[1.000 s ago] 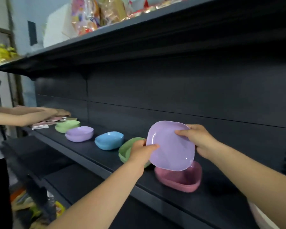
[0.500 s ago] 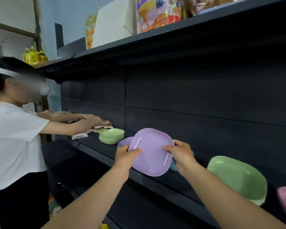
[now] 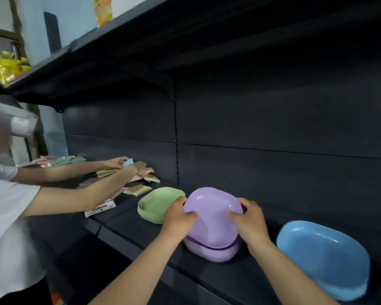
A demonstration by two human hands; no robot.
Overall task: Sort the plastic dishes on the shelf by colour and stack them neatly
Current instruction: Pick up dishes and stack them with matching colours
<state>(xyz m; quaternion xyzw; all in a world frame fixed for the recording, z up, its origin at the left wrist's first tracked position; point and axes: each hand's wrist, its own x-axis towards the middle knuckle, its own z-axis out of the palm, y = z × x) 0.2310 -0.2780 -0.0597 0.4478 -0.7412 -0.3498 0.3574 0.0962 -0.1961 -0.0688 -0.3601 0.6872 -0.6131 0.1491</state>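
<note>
No text, label, brand or number is legible; print on the yellow packet (image 3: 102, 9) on the top shelf (image 3: 141, 25) is blurred.

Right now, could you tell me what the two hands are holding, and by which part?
Both hold the upper purple dish by its rim: left hand on the left edge, right hand on the right.
</note>
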